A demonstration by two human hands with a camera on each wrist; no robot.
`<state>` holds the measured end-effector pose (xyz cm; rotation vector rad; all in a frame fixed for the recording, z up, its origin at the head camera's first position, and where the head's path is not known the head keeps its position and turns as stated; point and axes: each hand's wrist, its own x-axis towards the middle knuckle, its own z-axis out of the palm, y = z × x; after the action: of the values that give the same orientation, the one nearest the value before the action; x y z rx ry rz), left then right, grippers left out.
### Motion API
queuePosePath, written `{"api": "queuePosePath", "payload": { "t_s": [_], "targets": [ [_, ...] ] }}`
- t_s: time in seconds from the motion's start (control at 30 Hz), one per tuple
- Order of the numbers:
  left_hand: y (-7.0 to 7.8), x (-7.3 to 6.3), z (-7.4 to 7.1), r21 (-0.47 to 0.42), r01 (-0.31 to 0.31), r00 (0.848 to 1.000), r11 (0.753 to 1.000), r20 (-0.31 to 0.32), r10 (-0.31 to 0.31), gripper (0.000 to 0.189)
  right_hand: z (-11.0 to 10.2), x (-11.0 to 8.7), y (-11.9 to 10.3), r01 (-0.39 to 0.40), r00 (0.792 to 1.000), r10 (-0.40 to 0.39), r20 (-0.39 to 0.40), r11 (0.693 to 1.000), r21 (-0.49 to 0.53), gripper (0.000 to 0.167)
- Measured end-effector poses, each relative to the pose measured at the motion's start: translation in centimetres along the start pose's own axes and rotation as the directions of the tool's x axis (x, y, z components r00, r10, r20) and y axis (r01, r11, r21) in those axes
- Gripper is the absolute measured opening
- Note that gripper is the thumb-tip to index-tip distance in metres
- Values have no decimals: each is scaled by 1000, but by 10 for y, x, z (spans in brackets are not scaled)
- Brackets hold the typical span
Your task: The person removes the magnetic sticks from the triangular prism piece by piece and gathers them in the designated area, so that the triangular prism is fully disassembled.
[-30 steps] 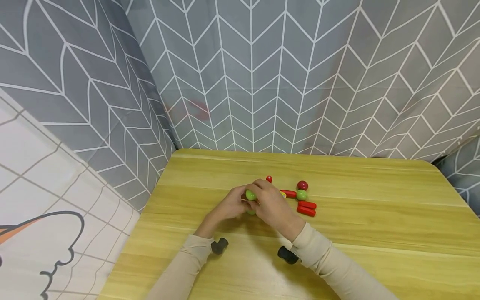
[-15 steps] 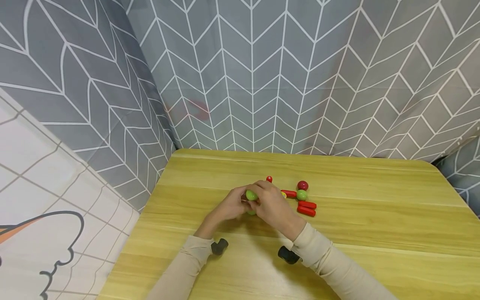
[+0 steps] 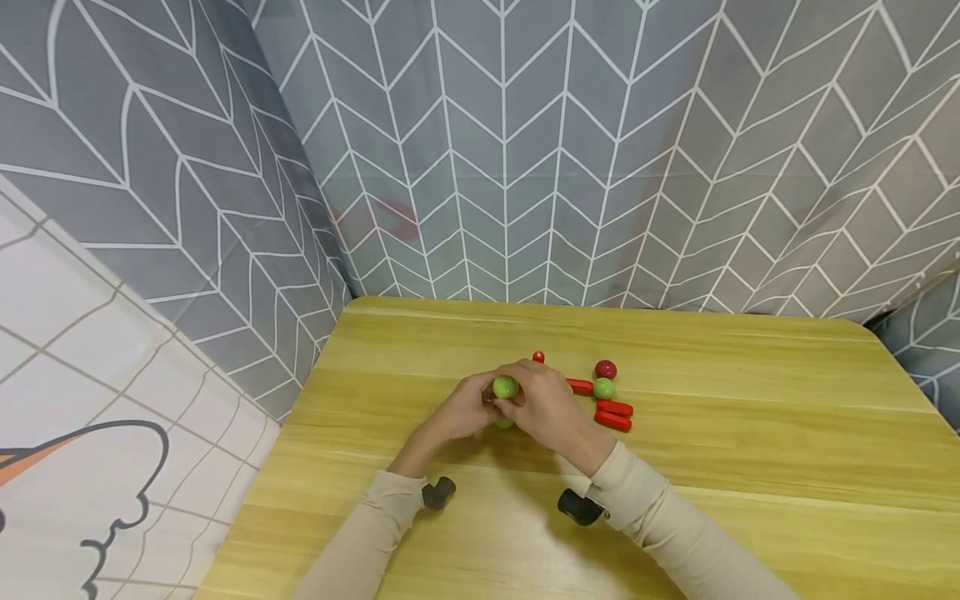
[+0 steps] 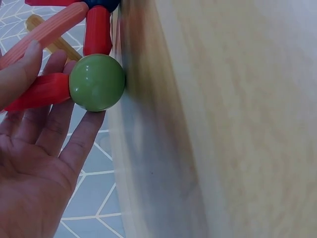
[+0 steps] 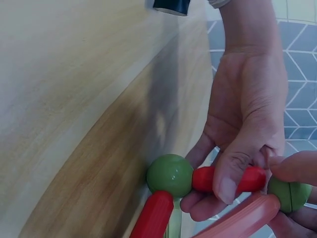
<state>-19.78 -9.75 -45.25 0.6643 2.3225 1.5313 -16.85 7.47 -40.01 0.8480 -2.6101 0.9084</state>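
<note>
Both hands are on a toy frame of balls and coloured rods low over the table. My left hand (image 3: 463, 408) holds the upper green ball (image 5: 286, 194), thumb on one side and fingers on the other. Just below it, my right hand (image 3: 546, 408) pinches a red rod (image 5: 252, 178) between thumb and fingers. That rod runs down to a lower green ball (image 4: 97, 82) close to the tabletop. Another red rod (image 4: 98, 30) joins this ball to a blue ball (image 4: 103, 4). A pink rod (image 4: 47, 34) slants upward. In the head view the hands hide most of the frame.
Right of the hands lie a dark red ball (image 3: 606, 370), a green ball (image 3: 603, 389) touching a red rod (image 3: 581, 387), and two red rods (image 3: 614, 415) side by side. Black wrist cameras (image 3: 581, 507) sit on both wrists. A patterned grey curtain (image 3: 525, 150) hangs behind the wooden table (image 3: 750, 417).
My right hand has shifted slightly to the right, covering more of the yellow piece beside it. The upper green ball shows a little more. My left hand has barely moved.
</note>
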Motion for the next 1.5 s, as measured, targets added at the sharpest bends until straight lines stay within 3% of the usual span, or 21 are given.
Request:
{"api": "queuePosePath", "payload": {
  "t_s": [0.17,0.4,0.7,1.07,1.2,1.4,1.5],
  "targets": [
    [-2,0,-1,12,7,1000,1000,-2,-7,34,-2,0,2,-7,1000,7,-6,999,31,26],
    [-3,0,1,28,-53,999,998,1,53,30,-3,1,5,-15,999,19,-38,994,107,28],
    [-2,1,5,99,-40,997,994,-57,46,20,-2,1,5,-123,989,137,-51,968,217,34],
    [1,1,6,105,-29,997,994,-71,36,17,-2,2,5,-239,967,254,11,894,379,39],
    [3,0,7,131,-31,995,991,-88,43,16,-2,2,6,-260,961,275,20,879,399,40],
    [4,0,7,131,-28,995,991,-90,40,28,-3,3,7,-257,959,283,-13,889,379,39],
    [4,-1,7,132,-27,995,991,-93,39,24,-5,3,6,-255,960,280,-7,881,398,40]
  ]
}}
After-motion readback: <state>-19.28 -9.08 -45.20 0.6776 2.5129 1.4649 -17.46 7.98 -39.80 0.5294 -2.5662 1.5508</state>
